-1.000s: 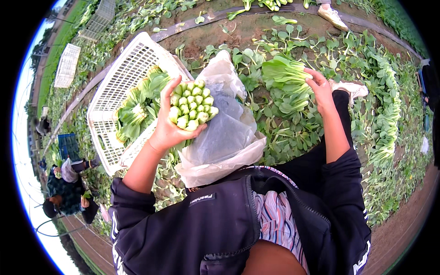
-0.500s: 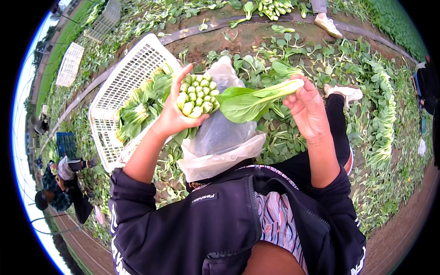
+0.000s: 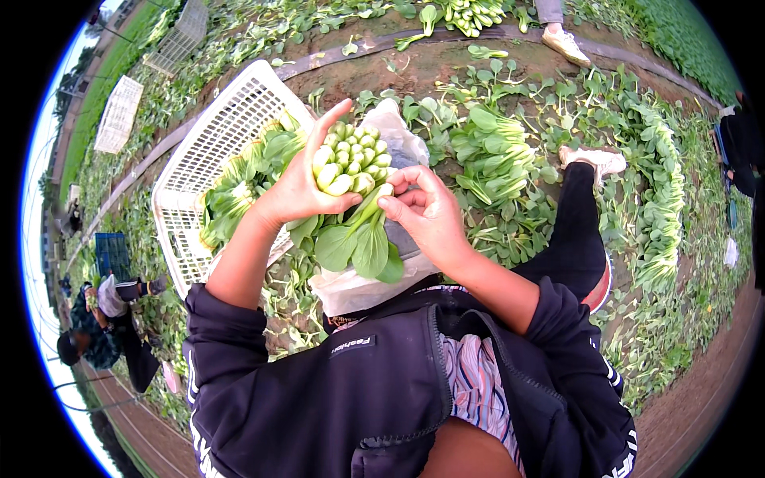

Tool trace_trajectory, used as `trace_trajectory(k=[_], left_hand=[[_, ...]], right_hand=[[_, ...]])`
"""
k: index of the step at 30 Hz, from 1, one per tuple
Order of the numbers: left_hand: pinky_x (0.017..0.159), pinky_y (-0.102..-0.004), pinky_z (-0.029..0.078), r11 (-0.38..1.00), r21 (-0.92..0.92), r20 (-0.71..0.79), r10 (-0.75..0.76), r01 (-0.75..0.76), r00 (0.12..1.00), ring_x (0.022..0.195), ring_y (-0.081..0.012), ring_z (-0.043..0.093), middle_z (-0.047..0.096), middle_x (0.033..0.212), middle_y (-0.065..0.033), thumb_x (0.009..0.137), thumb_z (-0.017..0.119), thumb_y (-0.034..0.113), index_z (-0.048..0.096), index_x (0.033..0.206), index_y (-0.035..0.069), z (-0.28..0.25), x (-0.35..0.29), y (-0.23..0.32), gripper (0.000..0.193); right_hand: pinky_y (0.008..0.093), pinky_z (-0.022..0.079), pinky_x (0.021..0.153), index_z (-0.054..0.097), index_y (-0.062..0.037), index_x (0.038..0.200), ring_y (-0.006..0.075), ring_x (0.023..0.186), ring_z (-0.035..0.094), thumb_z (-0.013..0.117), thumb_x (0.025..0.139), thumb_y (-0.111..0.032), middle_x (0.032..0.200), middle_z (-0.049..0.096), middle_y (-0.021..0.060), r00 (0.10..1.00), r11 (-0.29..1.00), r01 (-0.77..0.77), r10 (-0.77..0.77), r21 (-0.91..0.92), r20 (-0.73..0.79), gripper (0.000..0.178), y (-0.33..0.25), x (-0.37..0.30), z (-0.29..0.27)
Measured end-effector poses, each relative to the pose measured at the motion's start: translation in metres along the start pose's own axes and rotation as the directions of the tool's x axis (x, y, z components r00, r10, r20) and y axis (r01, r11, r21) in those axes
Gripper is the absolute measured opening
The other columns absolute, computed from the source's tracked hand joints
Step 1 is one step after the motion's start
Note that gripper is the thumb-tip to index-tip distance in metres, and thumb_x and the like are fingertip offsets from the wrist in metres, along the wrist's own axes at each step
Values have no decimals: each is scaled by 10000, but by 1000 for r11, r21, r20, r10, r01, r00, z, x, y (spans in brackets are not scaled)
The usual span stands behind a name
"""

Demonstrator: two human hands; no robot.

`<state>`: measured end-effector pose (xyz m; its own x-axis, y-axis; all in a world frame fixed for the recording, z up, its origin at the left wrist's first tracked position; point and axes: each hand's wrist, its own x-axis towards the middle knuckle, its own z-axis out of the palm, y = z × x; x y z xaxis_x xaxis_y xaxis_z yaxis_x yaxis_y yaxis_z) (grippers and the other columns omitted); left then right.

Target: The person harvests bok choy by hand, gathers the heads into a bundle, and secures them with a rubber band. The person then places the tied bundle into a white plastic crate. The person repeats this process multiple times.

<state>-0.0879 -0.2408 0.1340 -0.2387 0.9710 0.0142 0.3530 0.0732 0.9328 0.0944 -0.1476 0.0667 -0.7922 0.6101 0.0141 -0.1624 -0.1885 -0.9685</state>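
Observation:
My left hand (image 3: 307,182) is wrapped round a bunch of bok choy (image 3: 347,162), its pale cut stem ends turned up toward me. Thumb and fingers of my right hand (image 3: 426,211) pinch the stem end of a single bok choy (image 3: 363,243) against the near right side of the bunch, its green leaves hanging down. Beneath both hands lies a whitish plastic sheet (image 3: 335,291), partly covered by them. To the left a white slatted crate (image 3: 177,209) lies tilted, with bundled bok choy (image 3: 231,199) inside it.
A loose heap of bok choy (image 3: 498,155) lies to my right, and a long row of it (image 3: 665,199) farther right. Leaves litter the soil. White crates (image 3: 119,114) and a blue crate (image 3: 111,253) stand at the left, near another person (image 3: 100,327). Someone's shoe (image 3: 566,46) shows at the far side.
My right hand has come left and nearer, bringing the single bok choy from out at the right to the bunch. The heap behind it now shows. My left hand keeps its hold.

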Motion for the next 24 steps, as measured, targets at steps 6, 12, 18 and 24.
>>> trace_trajectory(k=[6, 12, 18, 24], left_hand=[[1101, -372, 283, 983, 158, 167, -120, 94, 979, 1291, -243, 403, 386, 1421, -133, 541, 781, 208, 219, 1486, 100, -10, 20, 30, 1105], [1027, -388, 397, 891, 423, 258, 57, -166, 965, 1187, -310, 523, 484, 1332, -170, 552, 869, 251, 271, 1461, 118, -6, 35, 30, 1096], [929, -410, 458, 777, 601, -41, 261, -185, 965, 1114, -368, 534, 499, 1235, -200, 521, 834, 38, 332, 1411, 93, 47, 9, 23, 1023], [933, -427, 463, 743, 636, -83, 333, -207, 939, 1102, -370, 542, 502, 1253, -216, 548, 810, 19, 280, 1415, 78, 63, 7, 1, 1018]], right_hand=[[222, 509, 693, 472, -16, 1037, 72, 720, 581, 648, 861, 1, 804, 512, 2, 999, 970, -15, 25, 241, -38, 250, 3, 7, 13], [242, 477, 789, 389, -19, 1169, 103, 894, 564, 573, 903, -19, 959, 487, 44, 998, 962, 53, -59, 266, 15, 324, 8, -5, 10], [247, 492, 733, 481, -7, 1115, 98, 782, 588, 468, 964, -83, 877, 576, 49, 1000, 999, 16, -17, 36, 15, 169, -5, 1, -39], [246, 478, 780, 524, -26, 1110, 93, 808, 557, 466, 999, -185, 924, 568, 28, 995, 991, 94, -90, 90, -47, 202, 19, 23, -68]])
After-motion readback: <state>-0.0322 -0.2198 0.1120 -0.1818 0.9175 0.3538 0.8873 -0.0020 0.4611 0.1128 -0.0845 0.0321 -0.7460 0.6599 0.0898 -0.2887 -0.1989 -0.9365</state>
